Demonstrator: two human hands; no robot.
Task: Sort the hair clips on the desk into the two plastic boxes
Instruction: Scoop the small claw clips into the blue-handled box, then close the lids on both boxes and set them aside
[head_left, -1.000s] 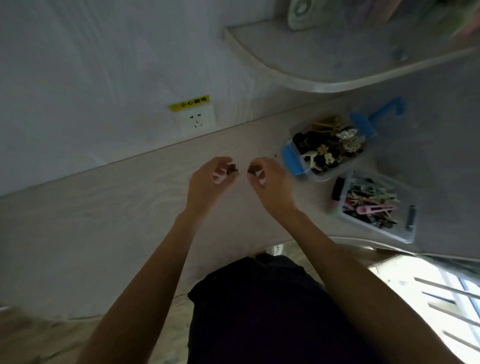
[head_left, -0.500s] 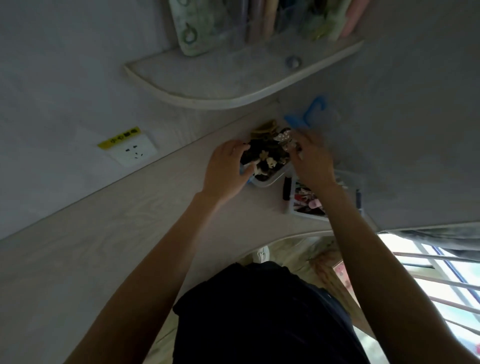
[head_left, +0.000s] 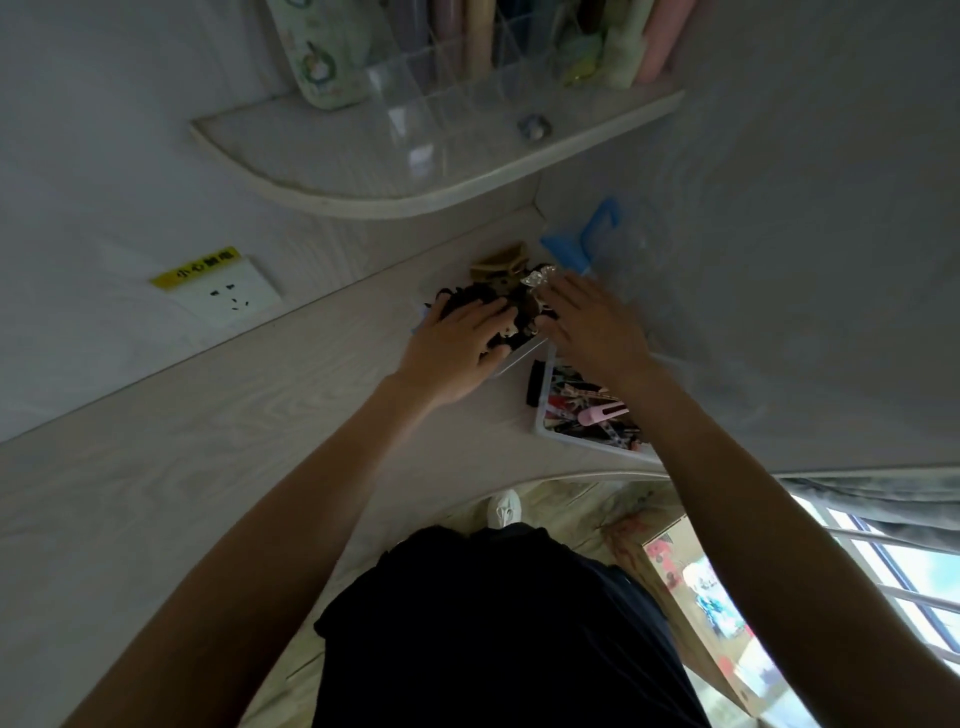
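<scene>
Home bedroom desk (head_left: 218, 467), corner shelf (head_left: 363, 171), wall socket (head_left: 228, 299)

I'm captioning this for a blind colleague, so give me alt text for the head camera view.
Both hands lie flat, fingers extended, on a heap of dark hair clips in a clear plastic box: left hand, right hand. Nearer the person, a second box holds colourful clips, including a pink clip, on a pale wooden desk.

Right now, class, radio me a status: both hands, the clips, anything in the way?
Left hand and right hand flat on the dark clips in the far box. Near box untouched. Nothing in the way.
</scene>
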